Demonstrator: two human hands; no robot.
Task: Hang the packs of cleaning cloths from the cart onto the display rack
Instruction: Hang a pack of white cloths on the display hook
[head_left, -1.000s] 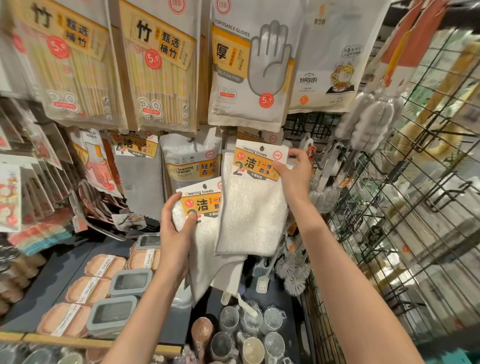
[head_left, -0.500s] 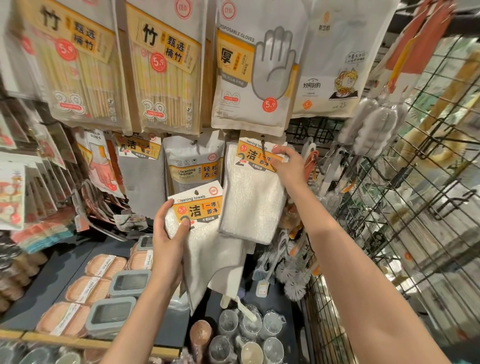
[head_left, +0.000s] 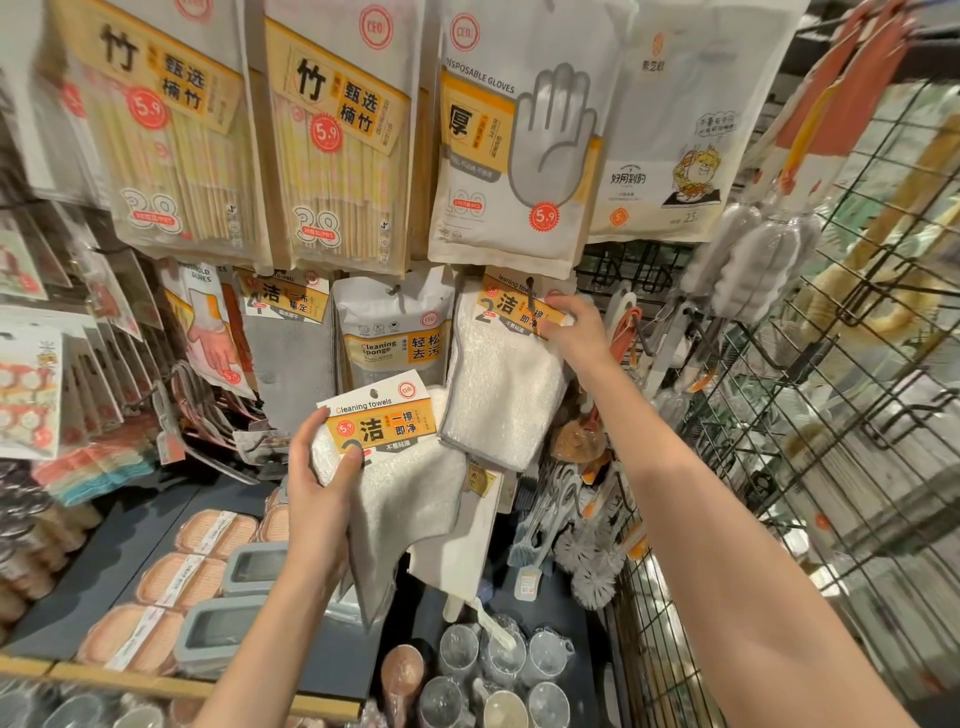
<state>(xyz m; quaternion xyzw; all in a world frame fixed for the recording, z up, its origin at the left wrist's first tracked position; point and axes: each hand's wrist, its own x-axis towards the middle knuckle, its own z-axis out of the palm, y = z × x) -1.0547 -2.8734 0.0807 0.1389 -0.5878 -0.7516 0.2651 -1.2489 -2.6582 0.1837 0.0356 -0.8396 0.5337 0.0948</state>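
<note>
My right hand (head_left: 576, 332) pinches the orange header card of a white cleaning cloth pack (head_left: 504, 384). The card's hole sits over a dark rack hook (head_left: 530, 295) just below the disposable gloves bag (head_left: 514, 140). The cloth hangs down and slightly left from the card. Lower down, my left hand (head_left: 319, 488) grips a second cleaning cloth pack (head_left: 395, 467) by its left edge, thumb on the orange label. That white cloth droops below the hand. The cart is out of view.
A cleaning sponge bag (head_left: 392, 332) and grey cloth pack (head_left: 288, 338) hang left of the hook. Chopstick packs (head_left: 332, 135) hang above. A black wire grid (head_left: 810, 415) with brushes stands to the right. Boxes (head_left: 208, 587) and cups (head_left: 498, 675) fill the shelf below.
My right hand raised its cloth pack up to the hook under the gloves bag, and the card now sits over the hook. My left hand stayed at about the same height with its pack.
</note>
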